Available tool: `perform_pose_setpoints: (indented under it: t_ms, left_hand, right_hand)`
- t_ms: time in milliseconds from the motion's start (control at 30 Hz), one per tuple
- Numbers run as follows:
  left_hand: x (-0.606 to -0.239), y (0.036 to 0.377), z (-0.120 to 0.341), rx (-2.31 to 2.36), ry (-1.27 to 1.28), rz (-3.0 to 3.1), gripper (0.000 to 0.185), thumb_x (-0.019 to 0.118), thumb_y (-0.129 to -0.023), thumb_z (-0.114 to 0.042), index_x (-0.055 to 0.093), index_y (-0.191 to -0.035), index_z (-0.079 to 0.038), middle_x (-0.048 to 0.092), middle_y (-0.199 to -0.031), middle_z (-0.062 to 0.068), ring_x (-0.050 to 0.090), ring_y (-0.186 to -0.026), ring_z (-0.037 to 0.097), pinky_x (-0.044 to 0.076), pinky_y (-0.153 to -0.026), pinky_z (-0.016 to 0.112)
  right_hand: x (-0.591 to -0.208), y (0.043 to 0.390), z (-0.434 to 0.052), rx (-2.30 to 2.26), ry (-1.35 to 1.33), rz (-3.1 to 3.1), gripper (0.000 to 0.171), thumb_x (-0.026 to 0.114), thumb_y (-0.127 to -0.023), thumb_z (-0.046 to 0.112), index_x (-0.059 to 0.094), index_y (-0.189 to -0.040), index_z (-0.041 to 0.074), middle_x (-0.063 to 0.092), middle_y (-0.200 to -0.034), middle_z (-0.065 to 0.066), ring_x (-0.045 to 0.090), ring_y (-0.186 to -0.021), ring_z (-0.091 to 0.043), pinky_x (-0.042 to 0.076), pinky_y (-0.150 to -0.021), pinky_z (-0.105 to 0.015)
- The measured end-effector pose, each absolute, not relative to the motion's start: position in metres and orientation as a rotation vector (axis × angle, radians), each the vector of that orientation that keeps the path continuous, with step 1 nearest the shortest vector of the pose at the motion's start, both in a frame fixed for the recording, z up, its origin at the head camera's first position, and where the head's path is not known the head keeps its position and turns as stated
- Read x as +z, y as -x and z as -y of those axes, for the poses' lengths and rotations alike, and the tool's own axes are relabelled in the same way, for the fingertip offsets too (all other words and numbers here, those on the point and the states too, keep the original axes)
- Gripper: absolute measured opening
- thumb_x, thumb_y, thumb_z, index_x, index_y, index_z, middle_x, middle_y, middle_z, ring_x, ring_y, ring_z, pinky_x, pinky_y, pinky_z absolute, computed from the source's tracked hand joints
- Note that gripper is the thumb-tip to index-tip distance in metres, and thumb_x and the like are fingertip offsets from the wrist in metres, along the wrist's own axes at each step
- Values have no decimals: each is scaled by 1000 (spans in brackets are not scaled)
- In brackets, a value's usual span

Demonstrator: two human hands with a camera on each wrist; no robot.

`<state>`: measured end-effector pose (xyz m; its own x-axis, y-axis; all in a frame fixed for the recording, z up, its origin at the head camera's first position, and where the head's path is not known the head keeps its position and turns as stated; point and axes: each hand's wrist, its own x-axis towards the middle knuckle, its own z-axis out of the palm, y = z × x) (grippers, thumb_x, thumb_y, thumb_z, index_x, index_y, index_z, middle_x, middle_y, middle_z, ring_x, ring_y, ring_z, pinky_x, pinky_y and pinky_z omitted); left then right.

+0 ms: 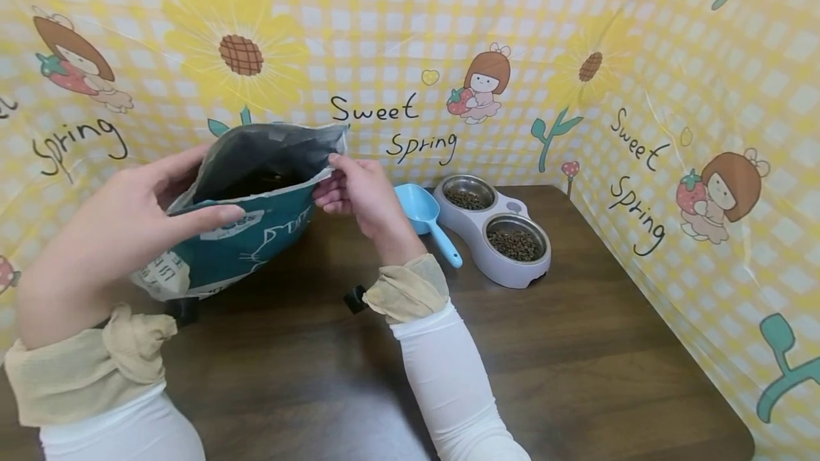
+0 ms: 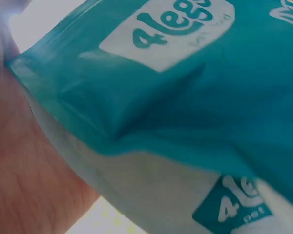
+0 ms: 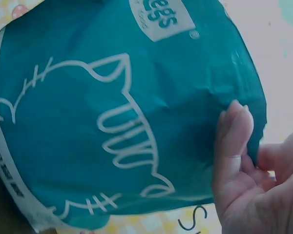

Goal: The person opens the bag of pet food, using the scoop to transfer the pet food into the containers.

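Note:
A teal pet food bag (image 1: 246, 233) stands open on the dark wooden table (image 1: 576, 347), its grey lining and dark kibble showing inside. My left hand (image 1: 147, 219) grips the bag's left rim, thumb across the teal front. My right hand (image 1: 349, 187) pinches the rim's right corner. The left wrist view is filled by the teal bag (image 2: 185, 97) against my palm. In the right wrist view, my fingers (image 3: 232, 146) lie on the bag's front (image 3: 112, 122) beside a white cat outline.
A light blue scoop (image 1: 419, 215) lies right of the bag. Beside it stands a grey double pet bowl (image 1: 496, 230) with kibble in both metal dishes. A yellow checked printed sheet (image 1: 673, 91) walls the table's back and right side.

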<state>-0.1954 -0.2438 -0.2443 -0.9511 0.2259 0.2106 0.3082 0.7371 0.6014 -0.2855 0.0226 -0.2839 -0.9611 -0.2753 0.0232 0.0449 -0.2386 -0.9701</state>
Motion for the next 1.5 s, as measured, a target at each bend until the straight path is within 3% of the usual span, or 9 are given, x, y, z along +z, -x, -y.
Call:
perform_pose_setpoints:
  t_ms: [100, 200, 267, 367, 500, 700, 900, 1133, 1500]
  left_hand:
    - [-243, 194, 244, -1019, 437, 2821, 93, 82, -99, -39, 26, -173, -33, 34, -178, 12, 37, -162, 45, 38, -114, 2]
    - [-242, 195, 243, -992, 395, 2828, 91, 77, -101, -44, 25, -174, -31, 27, -181, 11, 28, -165, 49, 35, -135, 50]
    - [-241, 195, 240, -953, 366, 2790, 85, 75, -103, -46, 30, -173, -28, 31, -179, 14, 32, -163, 53, 39, -126, 66]
    - [-243, 196, 235, -899, 322, 2681, 72, 73, -104, -44, 43, -168, -26, 74, -136, 26, 77, -107, 40, 63, -86, 37]
    - [-247, 199, 232, -865, 240, 2569, 62, 72, -104, -46, 57, -160, -23, 65, -64, 17, 36, -37, 18, 32, -43, 33]
    - [-252, 209, 235, -935, 169, 2506, 56, 70, -104, -52, 65, -153, -26, 71, -145, 17, 58, -100, -21, 38, -69, 5]
    - [-255, 214, 238, -966, 197, 2478, 56, 72, -102, -52, 66, -151, -25, 71, -145, 16, 46, -97, -34, 36, -78, -6]
    - [-258, 215, 237, -999, 218, 2476, 53, 72, -103, -49, 68, -149, -23, 75, -137, 19, 52, -88, -30, 40, -76, -4]
    - [-256, 220, 231, -1050, 246, 2441, 43, 73, -104, -44, 78, -137, -17, 83, -112, 18, 62, -75, -25, 45, -73, -4]
  right_hand:
    - [-281, 284, -21, -2404, 232, -1746, 41, 51, -115, 19, 69, -80, 5, 70, -64, -3, 67, -51, -9, 59, -54, -20]
    - [-277, 281, -20, -2486, 195, -1718, 41, 51, -114, 19, 69, -80, 5, 70, -65, -3, 68, -53, -10, 60, -54, -21]
    - [-275, 279, -20, -2517, 181, -1713, 42, 51, -115, 20, 68, -80, 6, 71, -65, -3, 69, -55, -10, 60, -55, -21]
    - [-272, 276, -19, -2585, 159, -1691, 44, 51, -115, 22, 68, -77, 7, 70, -65, -3, 69, -55, -10, 60, -55, -20]
    - [-269, 272, -17, -2672, 136, -1652, 47, 53, -114, 23, 67, -73, 7, 71, -64, -3, 68, -53, -10, 60, -54, -20]
    - [-267, 277, -22, -2524, 257, -1922, 50, 51, -116, 36, 68, -75, 11, 68, -64, 2, 65, -55, -10, 56, -55, -23]
    - [-275, 311, -44, -2547, 410, -2272, 38, 49, -115, 32, 68, -99, 4, 69, -91, -5, 60, -81, -11, 47, -67, -25]
    - [-299, 354, -58, -2407, 790, -2187, 45, 43, -117, 21, 53, -157, 4, 55, -161, -17, 54, -148, -24, 44, -125, -38]
    - [-305, 370, -47, -2616, 866, -1919, 27, 54, -111, 0, 62, -134, -13, 75, -105, 17, 69, -107, -1, 53, -104, -23]
